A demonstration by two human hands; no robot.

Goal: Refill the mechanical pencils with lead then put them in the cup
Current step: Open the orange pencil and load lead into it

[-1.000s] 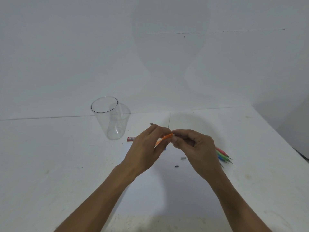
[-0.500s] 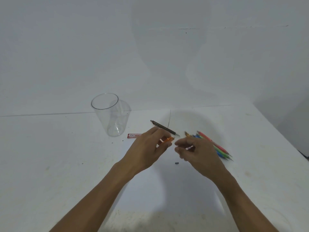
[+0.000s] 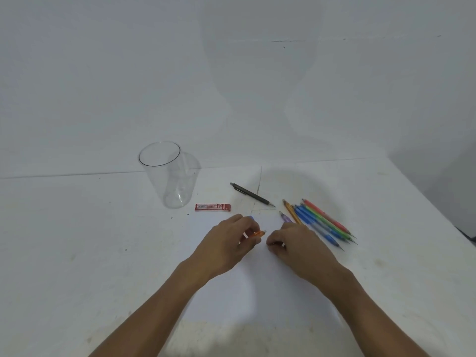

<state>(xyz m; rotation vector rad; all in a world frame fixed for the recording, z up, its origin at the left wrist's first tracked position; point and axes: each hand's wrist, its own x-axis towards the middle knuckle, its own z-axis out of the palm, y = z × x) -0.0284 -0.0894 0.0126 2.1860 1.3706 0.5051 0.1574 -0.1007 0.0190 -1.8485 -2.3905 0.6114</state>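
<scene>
My left hand (image 3: 229, 244) grips an orange mechanical pencil (image 3: 257, 233), its end poking out toward the right. My right hand (image 3: 296, 244) is low over the table just right of it, fingers curled and pinching a small white piece (image 3: 282, 244). A clear plastic cup (image 3: 168, 176) stands upright at the back left, with nothing in it. A red lead case (image 3: 212, 207) lies flat beside the cup. A black mechanical pencil (image 3: 251, 194) lies behind my hands. Several coloured pencils (image 3: 322, 222) lie in a bunch to the right.
Everything sits on a white table (image 3: 77, 253) against a white wall. The table's right edge (image 3: 438, 215) runs diagonally at the right. A thin lead stick (image 3: 259, 180) lies near the black pencil.
My hands have parted and dropped toward the table. The right hand pulled away from the orange pencil's end with a small white piece, uncovering the black pencil and the coloured bunch.
</scene>
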